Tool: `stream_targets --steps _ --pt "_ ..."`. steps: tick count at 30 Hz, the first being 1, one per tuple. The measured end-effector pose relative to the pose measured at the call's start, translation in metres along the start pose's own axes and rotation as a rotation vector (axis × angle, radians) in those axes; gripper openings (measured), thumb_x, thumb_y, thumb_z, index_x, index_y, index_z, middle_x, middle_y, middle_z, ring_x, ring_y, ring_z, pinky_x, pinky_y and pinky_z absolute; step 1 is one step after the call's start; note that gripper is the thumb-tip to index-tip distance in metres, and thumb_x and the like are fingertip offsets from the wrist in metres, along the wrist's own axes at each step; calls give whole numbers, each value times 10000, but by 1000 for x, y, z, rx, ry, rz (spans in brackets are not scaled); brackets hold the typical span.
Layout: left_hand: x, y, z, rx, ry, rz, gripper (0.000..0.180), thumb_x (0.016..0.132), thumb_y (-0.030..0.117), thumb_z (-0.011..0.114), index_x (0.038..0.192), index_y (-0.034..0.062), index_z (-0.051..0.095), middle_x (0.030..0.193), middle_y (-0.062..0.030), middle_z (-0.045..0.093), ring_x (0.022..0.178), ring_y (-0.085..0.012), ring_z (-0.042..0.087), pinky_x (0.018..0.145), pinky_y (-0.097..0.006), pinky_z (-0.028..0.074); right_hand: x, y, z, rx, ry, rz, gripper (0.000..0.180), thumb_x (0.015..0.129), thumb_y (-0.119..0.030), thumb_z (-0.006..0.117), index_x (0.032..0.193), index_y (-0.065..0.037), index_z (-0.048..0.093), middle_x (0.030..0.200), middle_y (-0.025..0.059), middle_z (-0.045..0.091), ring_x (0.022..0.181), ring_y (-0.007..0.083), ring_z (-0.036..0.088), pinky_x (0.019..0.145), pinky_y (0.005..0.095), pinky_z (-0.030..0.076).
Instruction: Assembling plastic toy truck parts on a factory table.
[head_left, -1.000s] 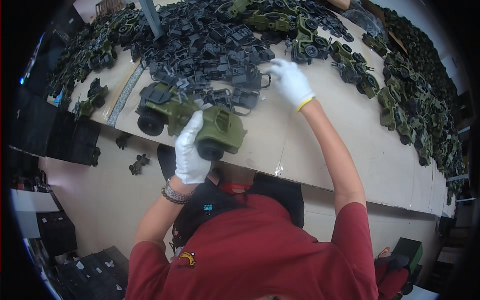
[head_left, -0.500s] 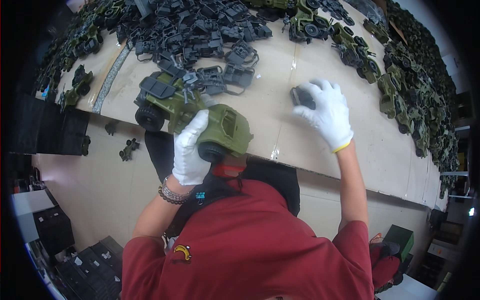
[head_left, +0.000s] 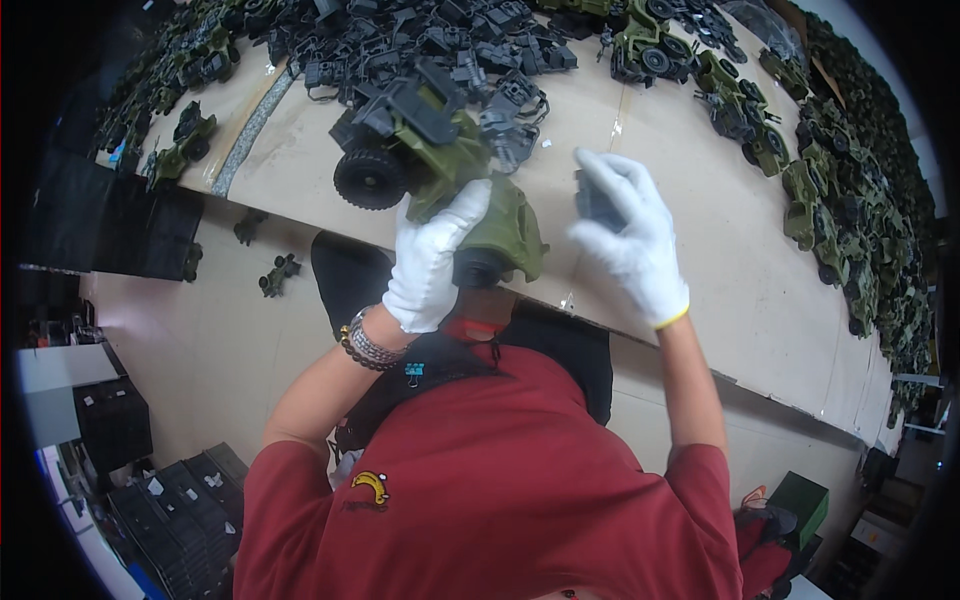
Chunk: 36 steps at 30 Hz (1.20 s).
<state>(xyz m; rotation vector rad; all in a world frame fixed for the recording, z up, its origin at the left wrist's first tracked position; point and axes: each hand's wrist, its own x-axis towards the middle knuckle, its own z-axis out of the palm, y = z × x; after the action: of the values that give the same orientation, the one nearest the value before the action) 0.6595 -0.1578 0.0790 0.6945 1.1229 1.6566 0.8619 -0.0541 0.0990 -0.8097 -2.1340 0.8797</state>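
Observation:
My left hand (head_left: 432, 262), in a white glove, grips an olive-green toy military vehicle (head_left: 508, 226) with black wheels. The vehicle is held tilted above the table's near edge, a dark grey rack-like part on its rear end and one large wheel (head_left: 370, 180) facing left. To its right, my right hand (head_left: 640, 235), also gloved in white, has its fingers curved round a dark grey plastic part (head_left: 592, 203). The fingers cover much of that part, so its full shape is hidden.
Beyond the vehicle lies a heap of dark grey plastic parts (head_left: 430, 35) on the cardboard-covered table (head_left: 720, 270). Many green toy vehicles (head_left: 840, 180) line the right side, and more (head_left: 190, 140) are at the left. Two small toys (head_left: 279, 275) lie on the floor, with black crates (head_left: 180, 520) at lower left.
The vehicle has been raised and tilted, its rear wheel turning more toward me. My right hand has come left, nearer the vehicle, with the grey part. The whole view has shifted slightly.

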Motion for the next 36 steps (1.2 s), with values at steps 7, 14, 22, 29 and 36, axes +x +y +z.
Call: stream_targets --steps 7,14,22,29,36 --pt "-8 -6 7 279 -41 278 319 1006 152 592 1277 -16 598 1207 -95 660 1040 -182 668 878 -334 556 -10 -24 24 -49 -47 -181 704 837 -444 711 1383 -33 541 1334 159 586 1099 358 536 1000 415 438" --pt "-11 10 10 355 -94 314 294 912 49 702 1197 2 650 1167 -87 682 1053 -157 656 913 -309 521 -18 -26 26 18 -80 -177 794 910 -581 576 1430 7 462 1320 186 576 1059 370 514 993 399 405" --pt "-12 18 3 842 -203 739 224 960 76 661 1170 -1 647 1114 -55 675 989 -135 646 856 -307 540 -17 -36 15 -129 -126 -228 946 850 -659 569 1448 52 394 1322 218 560 1024 406 531 965 424 417" --pt "-16 20 6 184 -180 -21 390 1045 252 530 1366 29 535 1252 -107 635 1121 -235 641 956 -366 536 -18 -55 -3 -333 -211 -361 1138 702 -693 650 1481 71 327 1414 250 485 1072 420 546 922 473 478" --pt "-13 58 48 -665 -117 -357 515 1051 481 408 1315 65 560 1275 -119 614 1197 -245 585 1042 -398 465 -4 -94 -11 -336 -35 -430 1071 541 -664 810 1380 -66 518 1393 254 500 1221 464 499 980 542 401"
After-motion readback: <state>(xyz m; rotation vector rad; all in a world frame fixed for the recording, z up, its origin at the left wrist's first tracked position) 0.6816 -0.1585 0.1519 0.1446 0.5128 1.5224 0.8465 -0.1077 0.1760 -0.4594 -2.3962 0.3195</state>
